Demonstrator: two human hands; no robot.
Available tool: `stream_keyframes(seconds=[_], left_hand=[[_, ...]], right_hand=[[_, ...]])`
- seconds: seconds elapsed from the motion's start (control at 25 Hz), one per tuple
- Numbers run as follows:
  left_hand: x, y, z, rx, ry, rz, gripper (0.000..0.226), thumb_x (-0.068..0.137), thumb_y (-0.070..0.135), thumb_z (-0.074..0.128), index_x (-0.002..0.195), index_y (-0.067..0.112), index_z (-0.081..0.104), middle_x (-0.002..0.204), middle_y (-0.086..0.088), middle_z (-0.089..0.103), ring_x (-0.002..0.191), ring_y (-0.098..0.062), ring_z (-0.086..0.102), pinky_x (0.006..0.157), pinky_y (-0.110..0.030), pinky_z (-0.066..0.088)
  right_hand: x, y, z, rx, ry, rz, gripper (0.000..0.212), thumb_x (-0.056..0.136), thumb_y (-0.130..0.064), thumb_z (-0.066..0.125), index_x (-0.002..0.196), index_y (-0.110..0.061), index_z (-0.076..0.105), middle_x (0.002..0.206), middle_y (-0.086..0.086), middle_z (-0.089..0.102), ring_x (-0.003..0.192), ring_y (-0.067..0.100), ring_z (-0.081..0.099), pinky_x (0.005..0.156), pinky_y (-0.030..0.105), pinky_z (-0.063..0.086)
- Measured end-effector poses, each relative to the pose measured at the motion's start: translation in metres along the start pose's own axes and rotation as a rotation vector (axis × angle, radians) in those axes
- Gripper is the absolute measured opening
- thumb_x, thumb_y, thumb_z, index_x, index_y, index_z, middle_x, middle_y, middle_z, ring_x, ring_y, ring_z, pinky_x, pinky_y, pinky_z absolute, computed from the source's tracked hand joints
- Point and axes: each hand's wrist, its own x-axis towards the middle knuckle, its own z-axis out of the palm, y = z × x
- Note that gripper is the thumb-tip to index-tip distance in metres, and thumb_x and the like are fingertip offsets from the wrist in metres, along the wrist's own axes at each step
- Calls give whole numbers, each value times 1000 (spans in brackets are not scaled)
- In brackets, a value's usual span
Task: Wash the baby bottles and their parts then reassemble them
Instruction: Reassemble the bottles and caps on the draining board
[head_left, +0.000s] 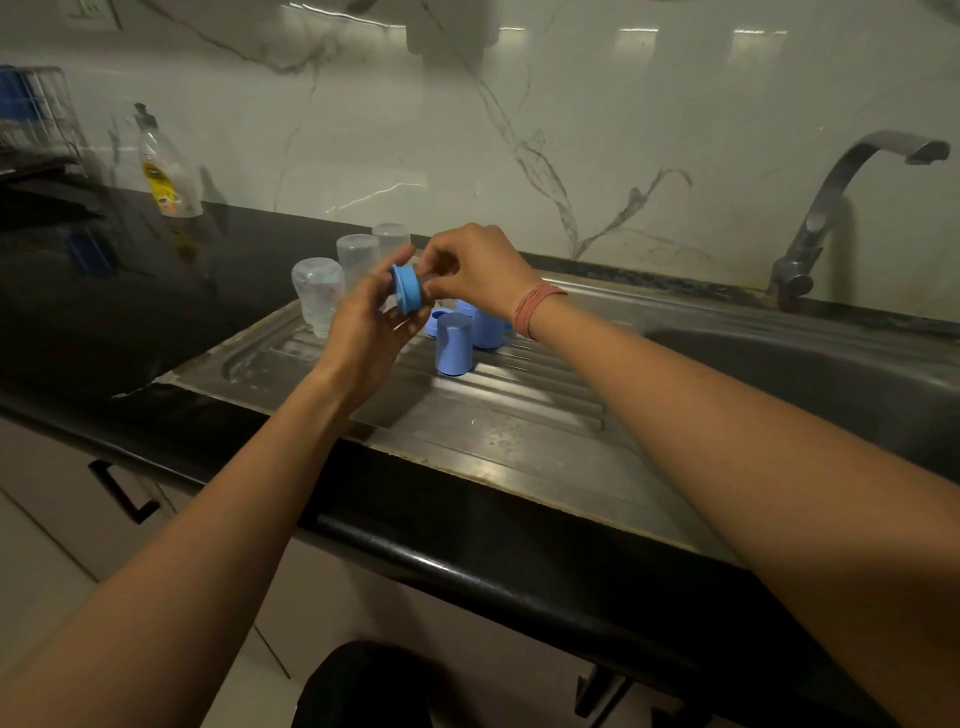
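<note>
My left hand (371, 327) holds a blue screw ring (407, 289) above the steel drainboard (498, 415). My right hand (470, 270) pinches a clear piece at the ring's right side; the fingers hide most of that piece. Three clear bottle bodies stand upside down behind the hands: one at the left (318, 296), one in the middle (357, 255), one at the back (391, 238). Two blue caps stand upside down on the drainboard, one in front (454, 351) and one behind (487, 328). Another blue ring (439, 316) lies beside them.
The sink basin (810, 374) lies to the right, with a steel tap (831, 208) at its back. A dish soap bottle (165, 166) stands on the black counter (130, 291) at the back left, near a wire rack (36, 119). A marble wall runs behind.
</note>
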Motion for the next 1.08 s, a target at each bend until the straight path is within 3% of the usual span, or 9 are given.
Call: stream_keyframes(seconds=[0.16, 0.32, 0.44, 0.52, 0.68, 0.76, 0.92, 0.96, 1.08], left_hand=[[1, -7, 1, 232, -37, 125, 38, 103, 35, 47, 128, 7, 55, 107, -1, 66, 91, -4, 64, 82, -23, 50], [2, -8, 2, 336, -18, 219, 24, 105, 33, 44, 124, 19, 50, 105, 2, 63, 82, 3, 62, 75, -18, 50], [6, -12, -3, 373, -16, 249, 22, 106, 35, 41, 123, 23, 49, 108, 2, 62, 85, -3, 61, 75, -20, 50], [10, -16, -6, 337, -11, 215, 24, 105, 39, 41, 119, 22, 51, 101, 2, 61, 78, -3, 56, 71, -22, 46], [13, -21, -8, 285, -26, 194, 22, 107, 36, 37, 114, 20, 49, 92, 7, 59, 72, 2, 54, 68, -20, 44], [13, -20, -8, 280, -44, 214, 22, 106, 35, 37, 116, 20, 50, 93, 6, 59, 74, 0, 54, 68, -20, 44], [13, -19, -12, 335, -75, 258, 26, 101, 43, 39, 121, 29, 50, 101, 2, 59, 85, -9, 55, 73, -25, 46], [13, -19, -12, 341, -76, 263, 30, 101, 44, 39, 123, 28, 50, 102, 2, 58, 84, -9, 54, 73, -25, 45], [14, -20, -10, 296, -70, 237, 43, 98, 54, 40, 118, 20, 54, 94, -2, 55, 75, -11, 45, 67, -27, 39]], right_hand=[[-2, -5, 7, -156, 30, -58, 13, 85, -17, 64, 89, -7, 72, 86, 7, 71, 74, 15, 59, 68, 21, 44], [-3, -10, 8, 151, 16, 145, 13, 84, -14, 63, 87, -6, 74, 81, 6, 71, 68, 13, 64, 68, 27, 57], [-1, -16, 13, 237, -27, 236, 16, 86, -12, 59, 88, -6, 74, 76, 10, 69, 62, 15, 61, 60, 23, 55], [-3, -17, 17, 48, 7, 132, 17, 84, -12, 56, 87, -6, 72, 72, 7, 65, 61, 12, 54, 54, 16, 42], [-9, -14, 23, -144, 61, -51, 16, 84, -11, 52, 88, -10, 67, 70, 1, 58, 62, 14, 47, 54, 20, 31], [-6, -18, 21, -38, 57, 25, 15, 85, -13, 54, 80, -11, 68, 62, -3, 56, 56, 10, 47, 53, 19, 35], [-1, -24, 17, 594, -22, 500, 11, 83, -5, 56, 74, -5, 63, 53, 4, 52, 42, 12, 42, 46, 22, 38], [-2, -24, 17, 625, -16, 518, 9, 82, -5, 57, 75, -5, 63, 56, 7, 54, 45, 13, 44, 47, 24, 40], [-8, -17, 15, 102, 84, 133, 5, 80, -12, 60, 77, -10, 64, 69, 5, 61, 61, 16, 54, 61, 26, 45]])
